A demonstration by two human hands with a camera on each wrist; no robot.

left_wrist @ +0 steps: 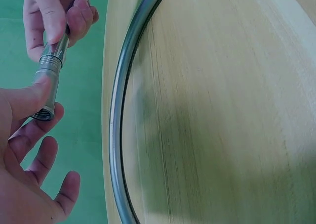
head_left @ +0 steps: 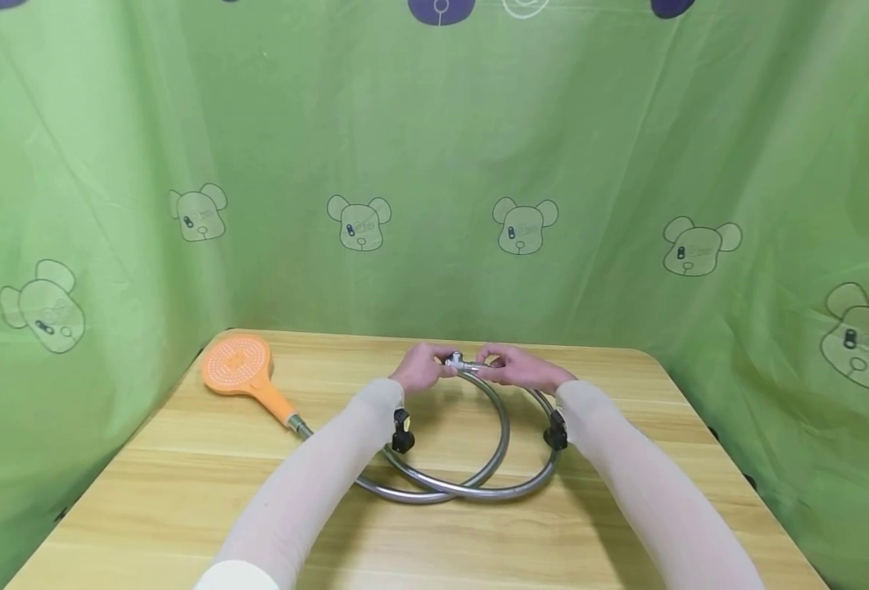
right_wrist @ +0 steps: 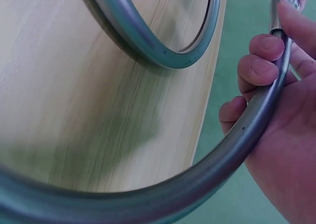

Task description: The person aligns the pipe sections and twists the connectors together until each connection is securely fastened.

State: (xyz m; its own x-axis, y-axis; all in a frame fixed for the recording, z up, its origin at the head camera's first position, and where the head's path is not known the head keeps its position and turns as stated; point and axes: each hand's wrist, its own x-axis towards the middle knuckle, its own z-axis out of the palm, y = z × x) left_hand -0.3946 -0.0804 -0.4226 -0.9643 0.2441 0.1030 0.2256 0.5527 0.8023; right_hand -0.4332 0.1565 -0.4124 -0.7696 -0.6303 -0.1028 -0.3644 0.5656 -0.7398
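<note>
My left hand pinches a chrome fitting between thumb and forefinger above the far part of the table; its other fingers are spread. Opposite it, my right hand grips the end of a grey metal shower hose. In the left wrist view, the hose's smooth collar meets the fitting, with screw thread showing between them. The fitting's free end is hollow. In the right wrist view, curled fingers wrap the hose just below the collar.
An orange shower head lies at the table's far left, joined to the hose's other end. The hose loops across the middle of the wooden table. A green curtain stands behind and along both sides.
</note>
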